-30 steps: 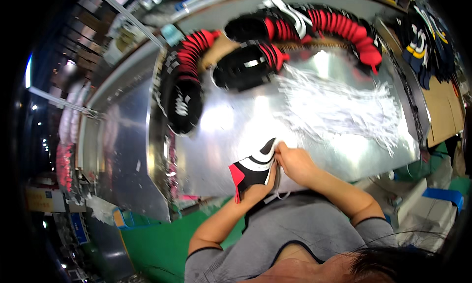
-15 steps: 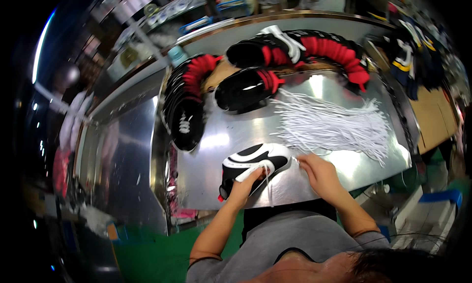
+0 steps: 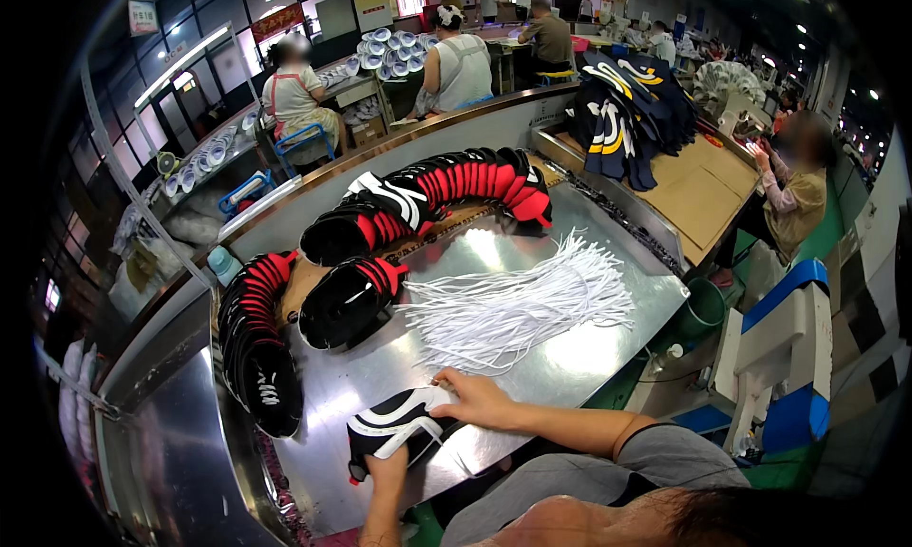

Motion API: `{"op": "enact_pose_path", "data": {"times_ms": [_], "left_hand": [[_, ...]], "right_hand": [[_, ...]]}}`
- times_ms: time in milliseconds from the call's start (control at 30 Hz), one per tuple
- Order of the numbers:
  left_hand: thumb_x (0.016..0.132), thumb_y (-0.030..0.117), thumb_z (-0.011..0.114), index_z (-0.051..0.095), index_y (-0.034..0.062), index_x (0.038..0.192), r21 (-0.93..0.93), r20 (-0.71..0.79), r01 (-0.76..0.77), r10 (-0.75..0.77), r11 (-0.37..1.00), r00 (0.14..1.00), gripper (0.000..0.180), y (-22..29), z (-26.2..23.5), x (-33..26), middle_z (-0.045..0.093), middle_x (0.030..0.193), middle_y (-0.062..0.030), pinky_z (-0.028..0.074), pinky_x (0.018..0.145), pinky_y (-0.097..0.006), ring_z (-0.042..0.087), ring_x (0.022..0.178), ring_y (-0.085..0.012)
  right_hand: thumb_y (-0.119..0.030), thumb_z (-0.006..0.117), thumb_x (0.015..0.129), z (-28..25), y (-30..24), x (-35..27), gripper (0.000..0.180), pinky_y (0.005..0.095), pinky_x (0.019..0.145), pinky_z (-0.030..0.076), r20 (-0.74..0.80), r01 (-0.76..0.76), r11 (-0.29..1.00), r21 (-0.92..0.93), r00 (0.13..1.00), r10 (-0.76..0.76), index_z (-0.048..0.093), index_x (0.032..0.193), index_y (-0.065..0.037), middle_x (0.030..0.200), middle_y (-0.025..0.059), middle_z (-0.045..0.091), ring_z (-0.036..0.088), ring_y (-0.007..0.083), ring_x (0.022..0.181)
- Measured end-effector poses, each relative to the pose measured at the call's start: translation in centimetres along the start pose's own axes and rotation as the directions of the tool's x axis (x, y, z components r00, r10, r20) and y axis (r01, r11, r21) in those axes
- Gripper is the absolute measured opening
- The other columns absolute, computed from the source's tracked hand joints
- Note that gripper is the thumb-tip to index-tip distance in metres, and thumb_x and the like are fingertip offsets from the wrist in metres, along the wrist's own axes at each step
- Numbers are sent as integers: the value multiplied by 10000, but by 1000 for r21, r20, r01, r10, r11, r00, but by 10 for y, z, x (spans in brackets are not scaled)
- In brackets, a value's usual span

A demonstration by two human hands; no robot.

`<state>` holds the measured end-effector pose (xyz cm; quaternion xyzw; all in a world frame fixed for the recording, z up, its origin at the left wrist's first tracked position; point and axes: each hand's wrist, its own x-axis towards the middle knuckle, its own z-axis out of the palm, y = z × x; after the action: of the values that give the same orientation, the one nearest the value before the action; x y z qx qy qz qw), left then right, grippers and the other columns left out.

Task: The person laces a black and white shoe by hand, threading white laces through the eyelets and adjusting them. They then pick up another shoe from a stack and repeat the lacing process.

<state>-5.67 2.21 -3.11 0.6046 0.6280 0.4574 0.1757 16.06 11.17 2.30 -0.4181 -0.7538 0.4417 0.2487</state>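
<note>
Lying flat on the shiny metal desk [image 3: 570,357] near its front edge, a black shoe upper [image 3: 394,423] with curved white stripes and a small red edge at its lower end sits between the two hands. The left hand [image 3: 388,463] comes up from below and closes its fingers on the upper's near end, gripping it. The right hand [image 3: 478,401] rests on the upper's right side, fingers bent and pressing at its edge (whether they pinch anything cannot be told).

Just beyond the right hand spreads a loose fan of white laces [image 3: 518,309], thin, flat and straight, reaching toward the desk's right corner. Farther back, stacked black uppers with red linings [image 3: 432,200] curve in a long overlapping row, glossy and ribbed in look. A shorter stack [image 3: 347,300] lies before it, and another row [image 3: 255,347] bends down the desk's left side.

A pale blue bottle [image 3: 223,262] stands at the back left. To the right, dark blue pieces with yellow and white marks [image 3: 622,110] pile on a brown board surface [image 3: 703,191]. A red rectangular sign [image 3: 277,19] hangs high on the far wall.
</note>
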Motion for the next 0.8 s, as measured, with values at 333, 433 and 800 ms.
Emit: {"op": "enact_pose_path", "data": {"times_ms": [333, 433, 800], "left_hand": [[845, 115, 664, 615, 54, 1007, 431, 258, -126, 11, 893, 966, 179, 60, -14, 12, 645, 811, -136, 486, 652, -451, 635, 743, -345], [837, 78, 676, 631, 50, 1012, 375, 227, -175, 92, 910, 969, 183, 72, -7, 19, 654, 809, -136, 497, 627, -417, 647, 724, -332], [855, 73, 689, 652, 55, 1021, 322, 71, -110, 92, 940, 993, 170, 87, -17, 15, 660, 798, -143, 490, 599, -380, 647, 674, -317]], "right_hand": [[-183, 711, 884, 4, 43, 38, 178, 249, 619, 458, -55, -90, 840, 535, 989, 141, 621, 964, -51, 825, 9, 612, 542, 81, 701], [-244, 706, 902, 5, 35, 9, 224, 220, 617, 425, 201, -268, 792, 548, 962, 186, 667, 929, -24, 740, -29, 604, 525, 43, 696], [-243, 733, 877, 27, 20, -13, 224, 212, 539, 305, 438, -369, 701, 610, 894, 90, 573, 826, -95, 695, -85, 461, 405, 17, 626]]}}
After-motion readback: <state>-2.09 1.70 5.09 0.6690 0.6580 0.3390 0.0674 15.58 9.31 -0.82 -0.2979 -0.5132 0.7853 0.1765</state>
